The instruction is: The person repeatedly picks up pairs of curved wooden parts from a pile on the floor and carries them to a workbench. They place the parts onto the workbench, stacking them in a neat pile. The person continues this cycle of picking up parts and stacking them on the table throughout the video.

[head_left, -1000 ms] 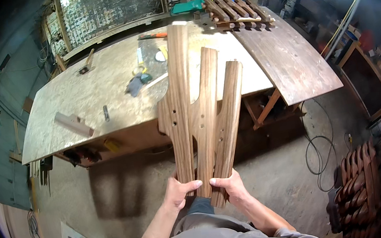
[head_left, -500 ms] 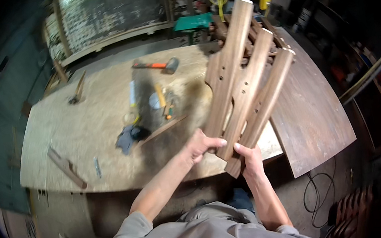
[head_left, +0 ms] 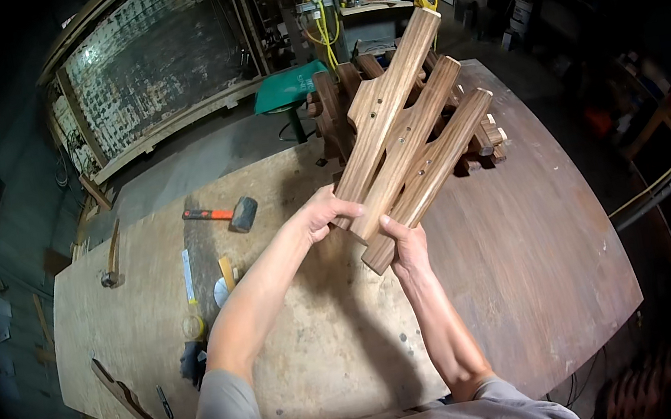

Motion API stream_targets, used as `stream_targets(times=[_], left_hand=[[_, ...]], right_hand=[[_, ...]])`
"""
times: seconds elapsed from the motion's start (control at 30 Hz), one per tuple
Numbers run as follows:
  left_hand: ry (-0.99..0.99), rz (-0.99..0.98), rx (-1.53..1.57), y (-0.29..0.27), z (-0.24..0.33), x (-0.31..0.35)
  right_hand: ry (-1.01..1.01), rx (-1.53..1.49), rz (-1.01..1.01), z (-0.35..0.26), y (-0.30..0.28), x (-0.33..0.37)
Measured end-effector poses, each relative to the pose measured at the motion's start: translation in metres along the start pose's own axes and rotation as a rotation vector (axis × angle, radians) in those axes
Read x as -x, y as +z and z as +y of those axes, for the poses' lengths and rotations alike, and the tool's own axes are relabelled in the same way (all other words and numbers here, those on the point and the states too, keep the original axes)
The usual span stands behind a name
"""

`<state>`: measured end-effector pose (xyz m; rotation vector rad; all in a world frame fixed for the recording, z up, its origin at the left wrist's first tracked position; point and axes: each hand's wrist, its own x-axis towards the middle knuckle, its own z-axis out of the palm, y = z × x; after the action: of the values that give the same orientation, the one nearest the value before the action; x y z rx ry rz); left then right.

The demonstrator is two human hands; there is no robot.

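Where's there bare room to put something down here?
The brown board, right of the right forearm and nearer than the stacked wood, has a bare patch. Another lies on the pale tabletop between the wood-handled hammer, white ruler and dark wooden piece. It's crowded beside the left forearm, around the yellow tape, and at the stacked wood behind the held pieces.

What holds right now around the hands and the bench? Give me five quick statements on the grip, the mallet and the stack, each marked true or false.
1. The left hand grips brown wooden pieces. True.
2. The right hand is empty. False: the right hand grips the wooden pieces too.
3. The mallet lies on the table. True.
4. The mallet's head is bright orange. False: the head is dark; the orange is on the handle.
5. More wooden parts are stacked beyond the held pieces. True.
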<state>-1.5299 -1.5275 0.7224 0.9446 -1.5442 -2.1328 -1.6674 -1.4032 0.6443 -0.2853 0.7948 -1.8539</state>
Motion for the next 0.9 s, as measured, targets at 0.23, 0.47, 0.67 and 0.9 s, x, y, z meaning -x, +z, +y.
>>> stream_targets(times=[0.23,0.47,0.67,0.9], left_hand=[[-0.085,-0.038,-0.108,-0.036,0.027,-0.117],[-0.155,-0.155,0.05,-0.101,0.046,-0.169],[-0.088,0.0,-0.084,-0.172,0.056,-0.199],[0.134,0.688,-0.308,-0.211,0.046,-0.219]], right_hand=[[-0.095,-0.057,0.036,0.011,-0.01,-0.099],[-0.061,-0.024,0.117,0.028,0.022,-0.147],[0.208,0.356,0.034,0.011,0.021,-0.17],[0.459,0.685,-0.101,-0.009,0.007,-0.178]])
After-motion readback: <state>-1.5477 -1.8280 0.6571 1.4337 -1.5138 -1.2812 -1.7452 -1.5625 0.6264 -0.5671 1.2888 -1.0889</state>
